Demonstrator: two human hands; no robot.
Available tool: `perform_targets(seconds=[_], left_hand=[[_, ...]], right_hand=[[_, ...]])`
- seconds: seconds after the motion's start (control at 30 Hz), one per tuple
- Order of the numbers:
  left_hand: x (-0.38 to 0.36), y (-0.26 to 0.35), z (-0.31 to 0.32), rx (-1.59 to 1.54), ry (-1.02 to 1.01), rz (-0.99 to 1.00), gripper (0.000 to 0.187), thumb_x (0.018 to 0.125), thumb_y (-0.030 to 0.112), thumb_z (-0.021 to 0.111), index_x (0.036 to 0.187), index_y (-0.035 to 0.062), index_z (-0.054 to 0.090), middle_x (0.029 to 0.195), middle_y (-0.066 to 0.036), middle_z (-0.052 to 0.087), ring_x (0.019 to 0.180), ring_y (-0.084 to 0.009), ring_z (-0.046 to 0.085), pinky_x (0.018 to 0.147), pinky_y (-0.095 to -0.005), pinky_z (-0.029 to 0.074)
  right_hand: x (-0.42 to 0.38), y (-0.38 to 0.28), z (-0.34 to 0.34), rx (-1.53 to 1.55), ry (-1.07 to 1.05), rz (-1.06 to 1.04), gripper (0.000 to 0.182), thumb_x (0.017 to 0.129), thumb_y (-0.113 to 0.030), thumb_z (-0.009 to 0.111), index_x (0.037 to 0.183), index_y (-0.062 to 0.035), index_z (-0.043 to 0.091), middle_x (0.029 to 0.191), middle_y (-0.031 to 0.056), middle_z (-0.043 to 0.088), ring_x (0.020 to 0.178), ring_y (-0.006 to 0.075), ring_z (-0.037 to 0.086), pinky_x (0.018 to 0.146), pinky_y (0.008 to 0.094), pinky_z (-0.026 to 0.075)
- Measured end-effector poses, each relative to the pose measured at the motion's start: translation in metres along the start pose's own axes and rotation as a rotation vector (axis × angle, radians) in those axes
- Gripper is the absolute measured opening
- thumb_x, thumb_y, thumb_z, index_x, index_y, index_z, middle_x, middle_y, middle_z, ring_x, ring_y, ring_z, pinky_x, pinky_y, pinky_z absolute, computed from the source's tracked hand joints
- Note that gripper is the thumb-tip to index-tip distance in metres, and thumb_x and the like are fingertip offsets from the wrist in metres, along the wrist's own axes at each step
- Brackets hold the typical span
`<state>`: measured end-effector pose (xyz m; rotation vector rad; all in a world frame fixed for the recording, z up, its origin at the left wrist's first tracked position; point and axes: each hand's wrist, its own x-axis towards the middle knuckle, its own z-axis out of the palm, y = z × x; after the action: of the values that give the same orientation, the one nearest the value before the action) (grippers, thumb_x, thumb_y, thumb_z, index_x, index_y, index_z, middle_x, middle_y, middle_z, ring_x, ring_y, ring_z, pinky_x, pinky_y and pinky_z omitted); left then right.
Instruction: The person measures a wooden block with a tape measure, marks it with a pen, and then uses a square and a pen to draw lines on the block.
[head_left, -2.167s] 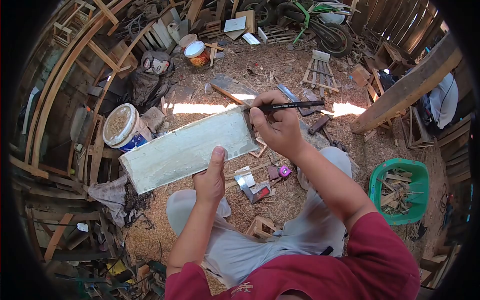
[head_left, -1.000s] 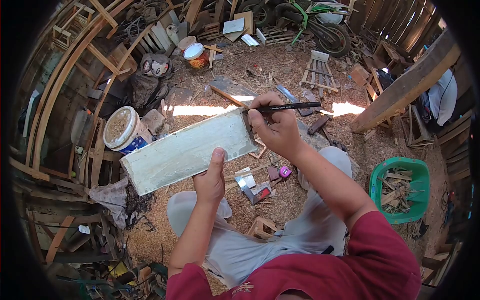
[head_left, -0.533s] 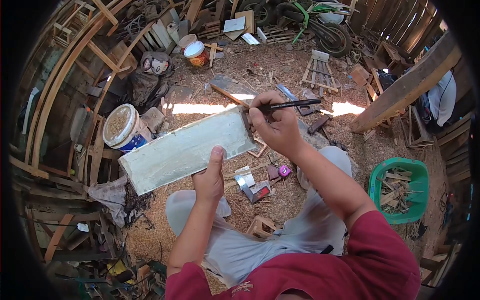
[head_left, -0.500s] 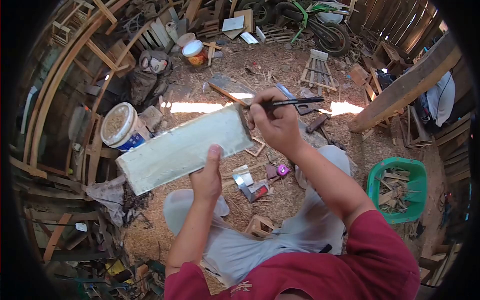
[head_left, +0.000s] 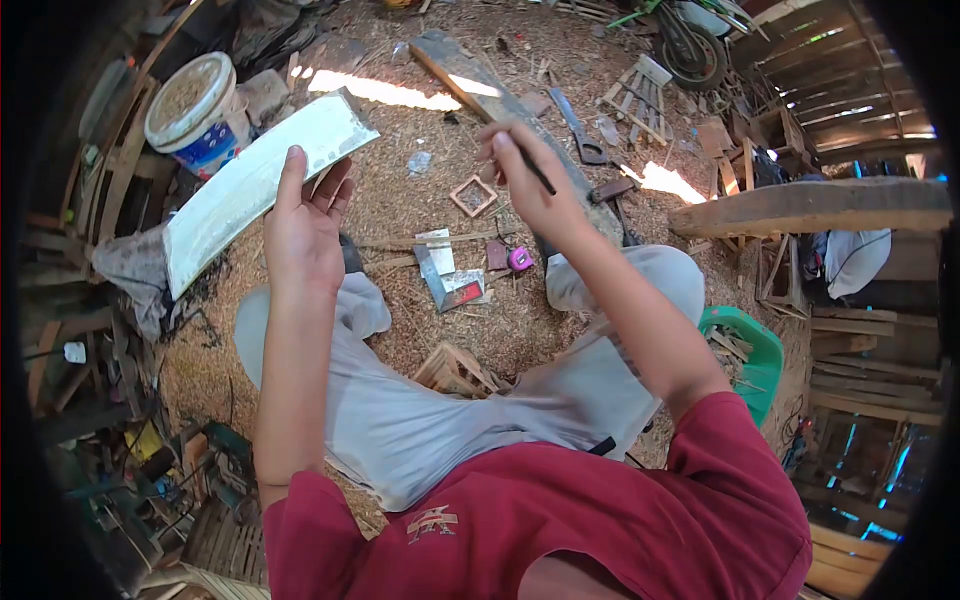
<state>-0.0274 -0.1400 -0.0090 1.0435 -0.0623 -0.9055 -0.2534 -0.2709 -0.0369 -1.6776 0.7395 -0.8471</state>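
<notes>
A pale, whitish rectangular board (head_left: 250,180) is tilted up on the left, with my left hand (head_left: 305,235) gripping its lower edge, thumb on the face and fingers behind. My right hand (head_left: 535,185) is apart from the board, its fingers closed round a slim black pen (head_left: 541,176) that points down to the right. Between my hands, a small square wooden frame (head_left: 473,196) lies on the shavings. Nearer my legs are a pink tape measure (head_left: 520,259) and a metal square (head_left: 430,275).
A grey plank (head_left: 520,100) lies ahead, with a handsaw (head_left: 574,125) and a hammer (head_left: 612,190) by it. A white bucket (head_left: 190,100) stands at left. At right are a green tub (head_left: 765,370) of offcuts and a thick wooden beam (head_left: 820,205).
The board has swung left, away from my right hand, and is more steeply tilted. My right hand has come off the board's end with the pen, which now points downward. The view has tipped down.
</notes>
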Motion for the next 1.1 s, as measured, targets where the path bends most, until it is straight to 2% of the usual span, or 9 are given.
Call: perform_targets(seconds=[0.13, 0.27, 0.37, 0.43, 0.57, 0.8, 0.93, 0.97, 1.1], left_hand=[[0.003, 0.013, -0.033, 0.017, 0.016, -0.035, 0.038, 0.1, 0.025, 0.072, 0.131, 0.0079, 0.06, 0.12, -0.009, 0.067, 0.112, -0.0251, 0.067, 0.098, -0.0404, 0.053], [0.002, 0.017, -0.063, 0.058, 0.046, -0.068, 0.037, 0.1, 0.023, 0.072, 0.131, 0.0073, 0.059, 0.122, -0.009, 0.066, 0.112, -0.024, 0.066, 0.099, -0.0413, 0.053], [0.0, 0.014, -0.078, 0.079, 0.082, -0.119, 0.035, 0.1, 0.021, 0.071, 0.129, 0.0048, 0.061, 0.118, -0.008, 0.068, 0.109, -0.0213, 0.066, 0.098, -0.04, 0.053], [-0.004, 0.014, -0.078, 0.084, 0.09, -0.189, 0.037, 0.1, 0.018, 0.07, 0.132, 0.0041, 0.058, 0.125, -0.009, 0.066, 0.115, -0.0235, 0.065, 0.102, -0.0424, 0.053], [-0.001, 0.013, -0.082, 0.177, 0.031, -0.32, 0.039, 0.1, 0.012, 0.068, 0.136, 0.0028, 0.057, 0.128, -0.009, 0.066, 0.119, -0.0235, 0.064, 0.104, -0.0432, 0.052], [-0.004, 0.012, -0.062, 0.217, -0.077, -0.312, 0.049, 0.098, 0.007, 0.068, 0.143, 0.0004, 0.05, 0.133, -0.011, 0.063, 0.121, -0.0236, 0.063, 0.104, -0.0418, 0.051], [-0.003, 0.01, -0.057, 0.163, -0.01, -0.27, 0.05, 0.098, 0.008, 0.069, 0.143, -0.0001, 0.05, 0.133, -0.011, 0.063, 0.121, -0.0245, 0.064, 0.105, -0.0408, 0.051], [-0.003, 0.012, -0.056, 0.112, 0.016, -0.294, 0.049, 0.098, 0.01, 0.069, 0.143, 0.0002, 0.051, 0.133, -0.011, 0.063, 0.121, -0.0248, 0.064, 0.105, -0.0411, 0.052], [-0.001, 0.014, -0.056, -0.063, 0.043, -0.334, 0.049, 0.099, 0.018, 0.069, 0.142, 0.0009, 0.052, 0.133, -0.011, 0.064, 0.122, -0.0253, 0.065, 0.104, -0.0423, 0.053]], right_hand=[[-0.031, 0.118, 0.041, -0.066, -0.214, 0.103, 0.022, 0.109, -0.022, 0.052, 0.102, -0.003, 0.062, 0.08, 0.0066, 0.064, 0.074, 0.016, 0.063, 0.069, 0.0343, 0.051], [-0.083, 0.229, 0.07, -0.552, -0.427, 0.318, 0.013, 0.092, -0.017, 0.069, 0.098, -0.0067, 0.066, 0.082, 0.017, 0.068, 0.079, 0.0328, 0.068, 0.072, 0.0433, 0.053], [-0.112, 0.285, 0.082, -0.881, -0.691, 0.196, 0.019, 0.091, -0.02, 0.068, 0.105, -0.008, 0.066, 0.095, 0.0179, 0.071, 0.088, 0.0412, 0.067, 0.079, 0.0477, 0.053], [-0.135, 0.304, 0.093, -1.049, -0.693, 0.247, 0.021, 0.087, -0.018, 0.07, 0.105, -0.0089, 0.066, 0.098, 0.016, 0.07, 0.095, 0.0382, 0.068, 0.084, 0.0484, 0.052], [-0.173, 0.315, 0.122, -1.301, -0.529, 0.118, 0.023, 0.085, -0.017, 0.07, 0.106, -0.0106, 0.066, 0.105, 0.0115, 0.068, 0.107, 0.0312, 0.065, 0.092, 0.0455, 0.048], [-0.164, 0.333, 0.131, -1.276, -0.777, 0.062, 0.017, 0.092, -0.015, 0.06, 0.108, -0.0116, 0.064, 0.11, 0.0093, 0.064, 0.11, 0.0273, 0.061, 0.094, 0.0449, 0.045], [-0.151, 0.33, 0.128, -1.098, -0.842, 0.229, 0.037, 0.08, -0.011, 0.073, 0.114, -0.0062, 0.059, 0.112, 0.0167, 0.061, 0.098, 0.0396, 0.068, 0.082, 0.0497, 0.055], [-0.145, 0.323, 0.124, -1.051, -0.838, 0.18, 0.05, 0.074, -0.01, 0.077, 0.118, -0.0036, 0.055, 0.113, 0.0208, 0.06, 0.092, 0.0446, 0.069, 0.077, 0.0519, 0.058], [-0.117, 0.282, 0.107, -0.864, -0.826, 0.183, 0.052, 0.076, -0.02, 0.079, 0.118, -0.0012, 0.056, 0.113, 0.0231, 0.061, 0.098, 0.0435, 0.068, 0.085, 0.0506, 0.056]])
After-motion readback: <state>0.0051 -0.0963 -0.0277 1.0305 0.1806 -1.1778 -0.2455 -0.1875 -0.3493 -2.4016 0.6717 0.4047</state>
